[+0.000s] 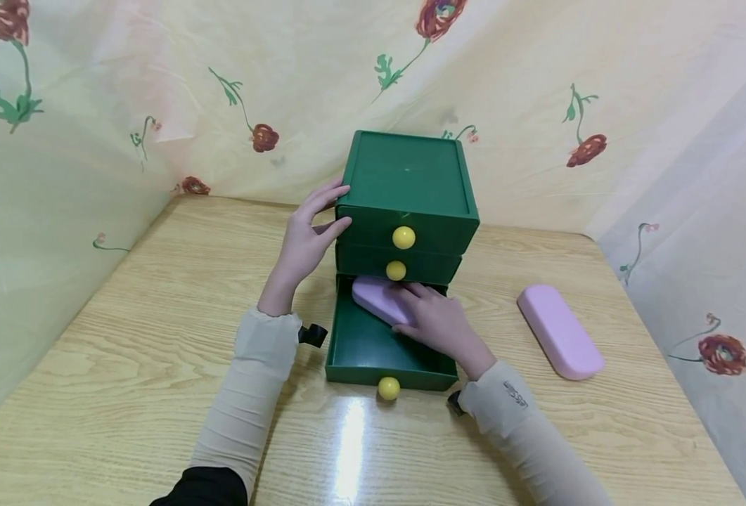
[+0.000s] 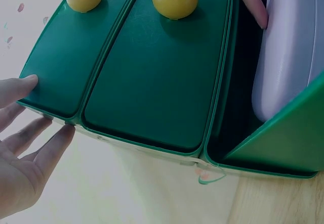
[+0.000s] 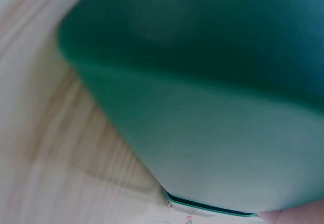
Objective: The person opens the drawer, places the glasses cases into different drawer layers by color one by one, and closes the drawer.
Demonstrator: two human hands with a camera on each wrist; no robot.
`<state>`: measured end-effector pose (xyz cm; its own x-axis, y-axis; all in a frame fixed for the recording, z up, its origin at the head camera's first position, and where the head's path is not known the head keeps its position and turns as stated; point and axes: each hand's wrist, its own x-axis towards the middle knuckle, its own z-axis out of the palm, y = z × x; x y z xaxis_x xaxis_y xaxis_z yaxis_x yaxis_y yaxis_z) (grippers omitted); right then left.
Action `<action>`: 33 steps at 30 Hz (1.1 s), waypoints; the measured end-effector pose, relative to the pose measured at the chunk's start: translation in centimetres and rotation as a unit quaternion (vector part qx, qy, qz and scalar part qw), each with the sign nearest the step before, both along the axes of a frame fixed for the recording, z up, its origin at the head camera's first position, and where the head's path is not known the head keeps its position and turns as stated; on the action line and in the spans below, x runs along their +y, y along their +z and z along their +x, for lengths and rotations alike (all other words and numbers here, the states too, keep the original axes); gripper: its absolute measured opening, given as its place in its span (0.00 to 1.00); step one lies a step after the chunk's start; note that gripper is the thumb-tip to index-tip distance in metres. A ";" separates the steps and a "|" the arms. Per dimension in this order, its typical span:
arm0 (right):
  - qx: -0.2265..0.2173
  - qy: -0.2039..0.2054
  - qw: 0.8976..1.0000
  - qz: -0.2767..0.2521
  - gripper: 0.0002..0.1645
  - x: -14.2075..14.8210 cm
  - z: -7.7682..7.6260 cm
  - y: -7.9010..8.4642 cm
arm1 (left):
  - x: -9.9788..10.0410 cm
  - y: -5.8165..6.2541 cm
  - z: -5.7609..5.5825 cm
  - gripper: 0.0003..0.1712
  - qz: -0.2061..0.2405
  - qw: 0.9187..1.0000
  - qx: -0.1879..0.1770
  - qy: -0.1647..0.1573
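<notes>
A green cabinet (image 1: pixel 410 172) with three stacked drawers and yellow round knobs stands on the table. Its bottom drawer (image 1: pixel 361 348) is pulled out. My left hand (image 1: pixel 305 242) rests on the cabinet's upper left side; in the left wrist view, the thumb (image 2: pixel 21 88) touches the top drawer's front and the fingers lie along the side. Inside the bottom drawer, my right hand (image 1: pixel 439 323) holds a lilac glasses case (image 1: pixel 375 299) by its right end. The case lies slanted toward the back. Mostly the green drawer wall (image 3: pixel 202 138) fills the right wrist view, blurred.
A second lilac glasses case (image 1: pixel 561 334) lies on the table to the right of the cabinet. Behind hangs a cream cloth (image 1: pixel 322 91) with red flowers. The wooden table (image 1: pixel 126 337) extends on both sides and in front, its right edge slanting toward the cloth.
</notes>
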<state>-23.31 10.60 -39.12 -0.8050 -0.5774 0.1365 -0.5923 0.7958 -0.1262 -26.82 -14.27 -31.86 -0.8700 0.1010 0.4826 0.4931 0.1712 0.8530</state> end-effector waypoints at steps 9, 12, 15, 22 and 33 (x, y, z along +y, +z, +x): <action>-0.006 0.017 1.000 -0.016 0.35 0.6 0.7 0.8 | 0.1 0.1 0.1 0.25 0.000 1.000 -0.002 0.000; 0.008 0.022 1.000 -0.015 0.34 0.9 1.1 1.0 | 0.1 0.1 0.1 0.25 0.000 1.000 -0.001 0.000; 0.018 0.023 1.000 -0.011 0.33 1.2 1.4 1.1 | 0.0 0.0 0.1 0.25 -0.002 1.000 -0.002 0.000; 0.020 0.026 0.999 -0.006 0.33 1.4 1.6 1.1 | -0.1 -0.2 0.0 0.26 -0.002 1.000 0.004 0.004; 0.037 0.023 0.999 -0.014 0.30 1.4 1.2 0.8 | -0.1 -0.2 -0.1 0.25 -0.004 1.000 0.004 0.006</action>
<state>-22.12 12.04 -38.32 -0.7650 -0.6085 0.2111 -0.6364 0.7646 -0.1022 -26.92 -14.33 -32.03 -0.8667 0.0957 0.4895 0.4987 0.1841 0.8470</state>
